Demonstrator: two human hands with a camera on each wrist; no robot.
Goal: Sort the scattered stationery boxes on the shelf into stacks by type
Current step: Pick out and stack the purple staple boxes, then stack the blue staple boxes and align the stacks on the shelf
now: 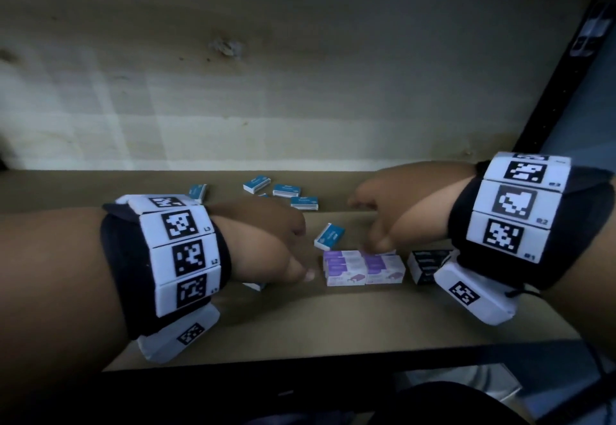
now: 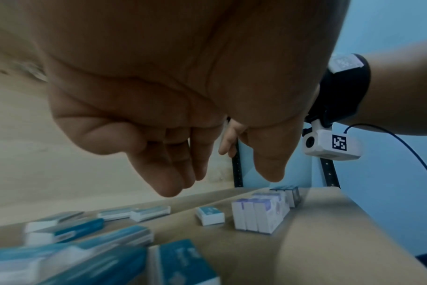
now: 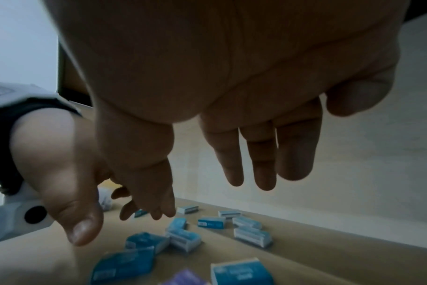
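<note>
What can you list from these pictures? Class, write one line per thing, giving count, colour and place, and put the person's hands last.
blue boxes: at least six visible, blue and white, scattered flat across the middle and back of the shelf.
purple boxes: one tidy group, exact count unclear, purple and white, near the front edge.
black boxes: one small group, black, right of the purple boxes, partly behind the right wrist.
shelf: one, tan board, under everything.
back wall: one, pale, behind the shelf.
left hand: empty, above the blue boxes.
right hand: empty, fingers down over the purple boxes.
</note>
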